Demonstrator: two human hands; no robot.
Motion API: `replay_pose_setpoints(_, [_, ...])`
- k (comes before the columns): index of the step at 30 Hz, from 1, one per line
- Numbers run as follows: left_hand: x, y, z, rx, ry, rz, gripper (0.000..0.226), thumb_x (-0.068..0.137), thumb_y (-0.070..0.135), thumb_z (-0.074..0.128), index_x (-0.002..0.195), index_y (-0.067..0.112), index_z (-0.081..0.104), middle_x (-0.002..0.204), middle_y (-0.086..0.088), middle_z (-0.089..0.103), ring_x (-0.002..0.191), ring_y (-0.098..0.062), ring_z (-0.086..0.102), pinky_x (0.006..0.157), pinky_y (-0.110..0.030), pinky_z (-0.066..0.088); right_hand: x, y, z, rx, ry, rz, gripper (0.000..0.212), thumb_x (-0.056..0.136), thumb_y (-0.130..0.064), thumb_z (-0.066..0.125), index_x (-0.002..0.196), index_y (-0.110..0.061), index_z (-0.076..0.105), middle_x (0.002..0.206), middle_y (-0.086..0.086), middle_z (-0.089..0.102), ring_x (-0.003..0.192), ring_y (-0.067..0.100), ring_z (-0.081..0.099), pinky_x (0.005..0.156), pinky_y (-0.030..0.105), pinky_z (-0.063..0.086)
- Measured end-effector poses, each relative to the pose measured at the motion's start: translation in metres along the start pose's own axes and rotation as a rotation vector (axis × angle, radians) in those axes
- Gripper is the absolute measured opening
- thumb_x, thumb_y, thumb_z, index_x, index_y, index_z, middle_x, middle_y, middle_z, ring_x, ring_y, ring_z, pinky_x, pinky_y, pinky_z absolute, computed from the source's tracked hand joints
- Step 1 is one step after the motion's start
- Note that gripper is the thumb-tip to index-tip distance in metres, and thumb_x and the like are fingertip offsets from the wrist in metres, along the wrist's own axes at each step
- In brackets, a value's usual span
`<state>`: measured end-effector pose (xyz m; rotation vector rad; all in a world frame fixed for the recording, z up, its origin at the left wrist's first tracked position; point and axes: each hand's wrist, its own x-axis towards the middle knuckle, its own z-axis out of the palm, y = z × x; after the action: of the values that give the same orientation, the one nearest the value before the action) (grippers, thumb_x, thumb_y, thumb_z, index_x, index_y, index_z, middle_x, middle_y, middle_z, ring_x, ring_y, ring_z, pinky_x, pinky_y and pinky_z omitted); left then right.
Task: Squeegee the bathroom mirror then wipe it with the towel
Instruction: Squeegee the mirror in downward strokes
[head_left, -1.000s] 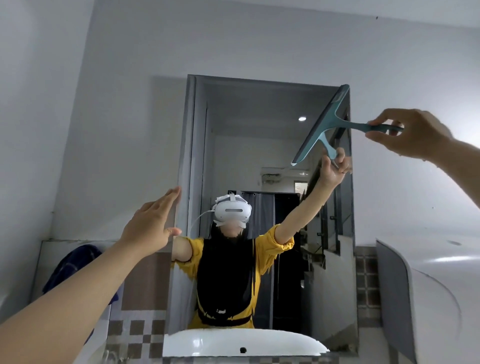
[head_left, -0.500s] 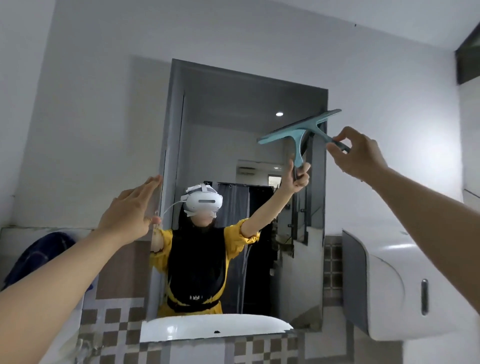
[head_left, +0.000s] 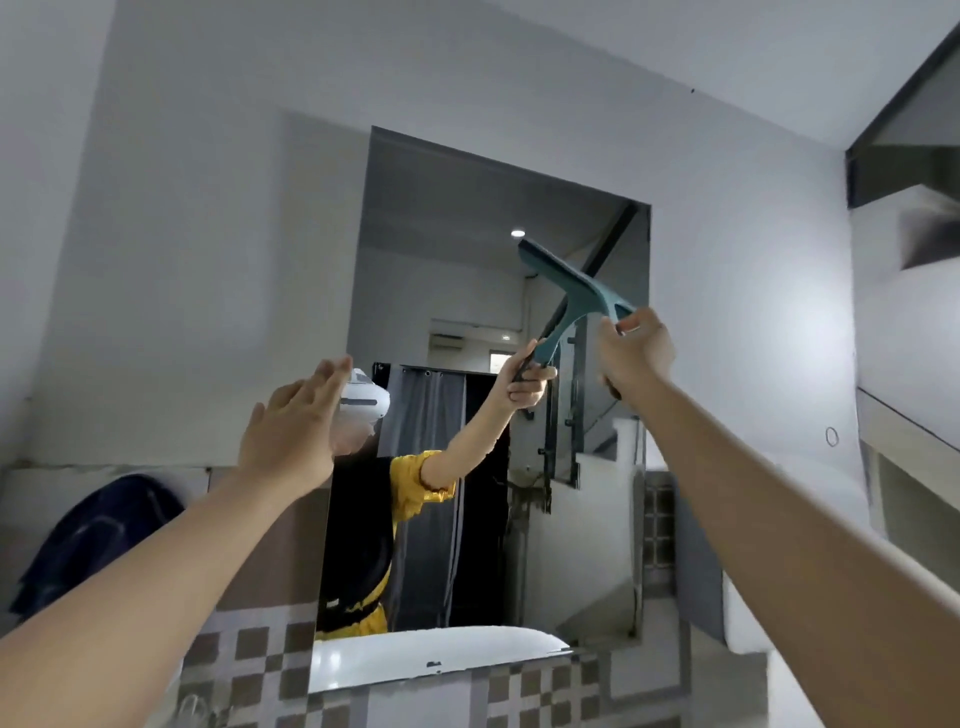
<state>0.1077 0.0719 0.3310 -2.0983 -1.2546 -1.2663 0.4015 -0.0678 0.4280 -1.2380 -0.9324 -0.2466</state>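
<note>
A tall frameless mirror (head_left: 447, 249) hangs on the white wall ahead. My right hand (head_left: 636, 351) grips the handle of a teal squeegee (head_left: 576, 283), whose blade slants from upper left to lower right over the mirror's upper right part. Whether the blade touches the glass is unclear. My left hand (head_left: 293, 426) is raised with fingers spread at the mirror's left edge and holds nothing. A dark blue towel (head_left: 98, 540) hangs at the lower left wall.
A white sink rim (head_left: 426, 657) shows reflected at the mirror's bottom. Brown and white checkered tiles (head_left: 249, 660) run below the mirror. A white wall-mounted box (head_left: 748, 618) sits at the right behind my forearm. A dark stair underside (head_left: 904, 161) fills the upper right corner.
My right hand brought the squeegee leftward onto the mirror's upper right area and turned the blade from near level to a steep slant. My view shifted right; my left hand rose slightly.
</note>
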Motion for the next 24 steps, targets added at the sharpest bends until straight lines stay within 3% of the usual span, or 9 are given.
replay_pose_setpoints(3, [-0.001,-0.001,0.001,0.008,-0.007,0.011,0.097,0.082,0.026,0.066,0.148,0.033,-0.005,0.159,0.003,0.011,0.139,-0.029,0.023,0.107,-0.056,0.031,-0.021,-0.007,0.027,0.136,0.079,0.102,0.014,0.094,-0.027,0.054,0.086,-0.02,0.045,0.08,0.005,0.061,0.053,0.019,0.062,0.054,0.034,0.057])
replay_pose_setpoints(6, [-0.001,-0.001,0.0,0.011,-0.006,0.006,0.097,0.083,0.027,0.065,0.147,0.033,-0.007,0.159,0.002,0.01,0.14,-0.029,0.022,0.108,-0.055,0.03,-0.041,-0.018,0.053,0.285,0.117,0.178,0.021,0.093,-0.026,0.054,0.079,-0.021,0.039,0.082,0.006,0.06,0.073,0.029,0.07,0.068,0.047,0.06])
replay_pose_setpoints(8, [-0.002,-0.001,-0.001,0.012,-0.004,0.011,0.097,0.083,0.028,0.065,0.147,0.033,-0.008,0.159,0.002,0.009,0.141,-0.029,0.021,0.109,-0.056,0.028,-0.052,-0.027,0.071,0.351,0.121,0.203,0.017,0.094,-0.025,0.052,0.086,-0.016,0.039,0.08,0.004,0.057,0.069,0.024,0.066,0.061,0.04,0.057])
replay_pose_setpoints(11, [-0.002,0.003,-0.001,0.021,-0.011,0.009,0.096,0.084,0.03,0.063,0.147,0.034,-0.011,0.159,0.002,0.007,0.142,-0.028,0.018,0.111,-0.055,0.026,-0.07,-0.04,0.09,0.392,0.105,0.214,0.018,0.096,-0.024,0.05,0.101,-0.01,0.039,0.078,0.002,0.053,0.061,0.012,0.054,0.047,0.024,0.038])
replay_pose_setpoints(16, [-0.003,0.003,-0.002,0.034,-0.014,0.004,0.097,0.085,0.032,0.062,0.146,0.035,-0.014,0.159,0.003,0.004,0.143,-0.026,0.016,0.112,-0.054,0.023,-0.099,-0.062,0.111,0.467,0.008,0.225,0.021,0.098,-0.023,0.049,0.108,-0.008,0.037,0.072,-0.001,0.051,0.055,0.007,0.051,0.034,0.015,0.035])
replay_pose_setpoints(24, [-0.004,0.005,-0.004,0.019,-0.03,-0.008,0.096,0.086,0.032,0.061,0.145,0.035,-0.015,0.159,0.004,0.003,0.143,-0.025,0.015,0.113,-0.055,0.021,-0.121,-0.078,0.118,0.501,-0.057,0.221,0.02,0.098,-0.023,0.049,0.106,-0.011,0.035,0.072,-0.002,0.05,0.057,0.007,0.051,0.044,0.02,0.037])
